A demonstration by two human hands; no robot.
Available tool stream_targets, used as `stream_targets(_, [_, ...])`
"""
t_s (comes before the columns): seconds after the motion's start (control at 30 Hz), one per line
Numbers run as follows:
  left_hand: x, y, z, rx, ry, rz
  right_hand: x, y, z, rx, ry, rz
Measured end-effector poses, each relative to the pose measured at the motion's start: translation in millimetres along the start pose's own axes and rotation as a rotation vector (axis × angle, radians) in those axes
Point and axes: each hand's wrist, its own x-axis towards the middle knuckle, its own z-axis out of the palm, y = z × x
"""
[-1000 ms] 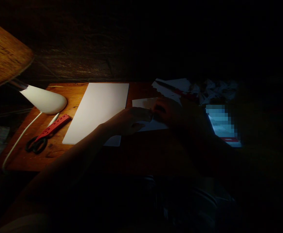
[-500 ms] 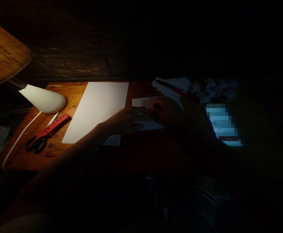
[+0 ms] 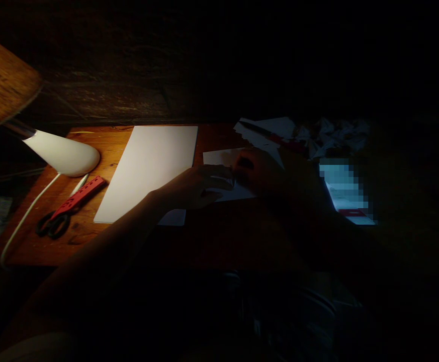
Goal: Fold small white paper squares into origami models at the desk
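Observation:
My left hand (image 3: pixel 198 185) reaches over a white sheet of paper (image 3: pixel 219 157) on the wooden table. Its fingers and thumb close on a small folded piece of paper (image 3: pixel 230 182). Against the fingertips of that hand is my right hand (image 3: pixel 255 165), curled and mostly in shadow, its fingers on the same folded piece. Shadow hides just how the fingertips grip it. Left of the hands lies a larger stack of white paper (image 3: pixel 147 156), partly covered by my left forearm.
A white lamp (image 3: pixel 66 153) and scissors with black handles (image 3: pixel 55 223) in a red cover occupy the left side. At the back lie a dark-bladed knife (image 3: pixel 257 129), paper scraps (image 3: pixel 279 125) and several folded paper pieces (image 3: pixel 328 133). A lit phone (image 3: pixel 345 188) is at right.
The view has shifted slightly, moving the lamp and scissors a little left. Both hands stay together over the paper, with only small finger motion.

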Motion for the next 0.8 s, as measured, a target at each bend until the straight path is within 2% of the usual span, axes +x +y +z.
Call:
stream_targets(0.27, [0.7,0.4,-0.5,-0.059,0.007,-0.004,-0.2,4.4,10.7,-0.056,0.074,0.009])
stream_targets(0.8, [1.1,-1.2,3.1,-0.039,0.011,0.01,1.3,5.3,4.3,0.054,0.092,0.051])
